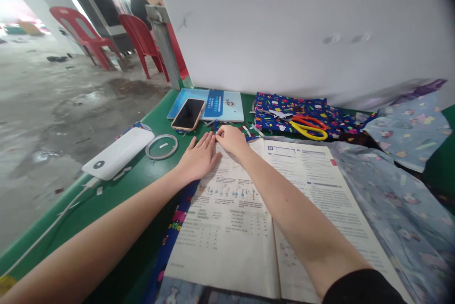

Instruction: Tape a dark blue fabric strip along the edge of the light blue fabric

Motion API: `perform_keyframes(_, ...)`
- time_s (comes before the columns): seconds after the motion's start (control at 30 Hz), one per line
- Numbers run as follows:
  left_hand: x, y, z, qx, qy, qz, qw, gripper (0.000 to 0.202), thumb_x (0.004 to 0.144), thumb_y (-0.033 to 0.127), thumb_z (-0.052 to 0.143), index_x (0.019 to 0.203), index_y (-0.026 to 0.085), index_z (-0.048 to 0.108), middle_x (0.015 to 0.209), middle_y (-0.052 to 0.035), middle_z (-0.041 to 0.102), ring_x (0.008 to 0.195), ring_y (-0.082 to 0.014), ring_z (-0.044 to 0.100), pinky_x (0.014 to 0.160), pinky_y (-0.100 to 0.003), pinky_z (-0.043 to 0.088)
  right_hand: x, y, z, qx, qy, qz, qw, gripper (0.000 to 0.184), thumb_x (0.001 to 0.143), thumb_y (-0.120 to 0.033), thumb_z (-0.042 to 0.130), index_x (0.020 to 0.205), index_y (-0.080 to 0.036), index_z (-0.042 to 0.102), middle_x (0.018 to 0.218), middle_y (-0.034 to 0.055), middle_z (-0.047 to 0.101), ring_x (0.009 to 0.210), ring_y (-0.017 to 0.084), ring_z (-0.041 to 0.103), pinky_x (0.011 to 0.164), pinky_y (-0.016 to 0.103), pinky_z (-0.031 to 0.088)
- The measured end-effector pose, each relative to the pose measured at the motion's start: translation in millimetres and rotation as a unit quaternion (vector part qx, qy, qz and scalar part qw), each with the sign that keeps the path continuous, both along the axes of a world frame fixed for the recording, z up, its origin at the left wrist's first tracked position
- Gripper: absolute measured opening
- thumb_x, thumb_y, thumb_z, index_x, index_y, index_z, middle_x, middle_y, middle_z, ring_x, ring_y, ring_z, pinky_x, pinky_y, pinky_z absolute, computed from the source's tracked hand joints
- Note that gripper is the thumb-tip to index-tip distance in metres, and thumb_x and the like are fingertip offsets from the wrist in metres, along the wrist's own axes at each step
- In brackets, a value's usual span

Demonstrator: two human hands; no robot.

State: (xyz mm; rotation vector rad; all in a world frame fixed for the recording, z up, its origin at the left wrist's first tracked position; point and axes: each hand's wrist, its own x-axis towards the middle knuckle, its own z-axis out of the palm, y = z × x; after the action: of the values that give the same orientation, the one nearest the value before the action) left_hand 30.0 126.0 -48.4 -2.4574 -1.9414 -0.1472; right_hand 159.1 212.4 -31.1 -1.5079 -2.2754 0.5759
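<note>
An open book (245,256) with printed pages lies on blue patterned covering material (179,218), which shows along its left side. My left hand (199,157) rests flat at the upper left corner of the left page, fingers stretched out and close together. Touching its fingertips is my right hand (230,139), closed with the fingers curled in a pinch at the page's top edge. A bit of dark blue material shows beside those fingers, but what they grip is hidden. Small cut scraps (246,129) lie just beyond the right hand.
Beyond the hands are a phone (189,114), a blue booklet (227,106) and scissors (309,127) on folded patterned material (291,100). A white power bank (119,153) with a cable and a clear ring (161,146) lie left. A white wall rises behind; a person sits far back.
</note>
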Motion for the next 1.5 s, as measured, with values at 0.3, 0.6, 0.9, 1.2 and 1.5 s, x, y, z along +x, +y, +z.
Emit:
perform_keyframes(0.3, 2, 3, 6.6, 0.048, 0.013, -0.006, 0.999, 0.058, 0.098, 0.044, 0.029, 0.142, 0.009, 0.042, 0.147, -0.0161, 0.043, 0.138, -0.0275, 0.038, 0.117, -0.054, 0.015, 6, -14, 2.1, 0.031, -0.054, 0.059, 0.996, 0.029, 0.089, -0.021, 0.046, 0.100, -0.023, 0.073, 0.099, 0.0061, 0.073, 0.096, 0.021, 0.064, 0.084, 0.032, 0.045)
perform_keyframes(0.6, 12, 7, -3.8, 0.101, 0.066, 0.000, 0.993, 0.058, 0.095, 0.038, 0.034, 0.137, -0.001, 0.047, 0.142, -0.0220, 0.048, 0.134, -0.0306, 0.043, 0.116, -0.049, 0.017, 29, -41, 1.4, 0.164, -0.133, 0.111, 0.971, 0.033, 0.093, -0.023, 0.044, 0.114, -0.021, 0.070, 0.128, 0.0074, 0.060, 0.118, 0.024, 0.050, 0.098, 0.040, 0.041)
perform_keyframes(0.9, 11, 5, -9.4, 0.082, 0.058, 0.012, 0.995, 0.063, 0.096, 0.042, 0.030, 0.142, 0.001, 0.040, 0.148, -0.0208, 0.040, 0.140, -0.0304, 0.035, 0.116, -0.047, 0.020, 64, -63, 5.9, 0.127, -0.149, 0.160, 0.967, 0.043, 0.095, -0.034, 0.046, 0.129, -0.011, 0.057, 0.135, 0.0138, 0.057, 0.127, 0.023, 0.050, 0.106, 0.035, 0.037)
perform_keyframes(1.2, 9, -2, 1.1, 0.150, -0.106, -0.008, 0.983, 0.057, 0.097, 0.040, 0.031, 0.143, 0.007, 0.035, 0.152, -0.0185, 0.033, 0.143, -0.0274, 0.026, 0.115, -0.044, 0.027, 107, -77, 21.3, 0.203, -0.086, 0.075, 0.973, 0.037, 0.094, -0.030, 0.048, 0.125, -0.014, 0.058, 0.131, 0.0105, 0.059, 0.123, 0.023, 0.049, 0.111, 0.039, 0.028)
perform_keyframes(1.5, -9, -55, 8.4, 0.111, -0.100, 0.033, 0.988, 0.046, 0.093, 0.036, 0.041, 0.131, 0.009, 0.042, 0.124, -0.0178, 0.054, 0.120, -0.0306, 0.048, 0.099, -0.046, 0.043, 123, -104, 14.8, 0.175, -0.127, 0.091, 0.972, 0.052, 0.092, -0.039, 0.048, 0.137, -0.013, 0.046, 0.148, 0.0131, 0.042, 0.138, 0.027, 0.034, 0.116, 0.050, 0.019)
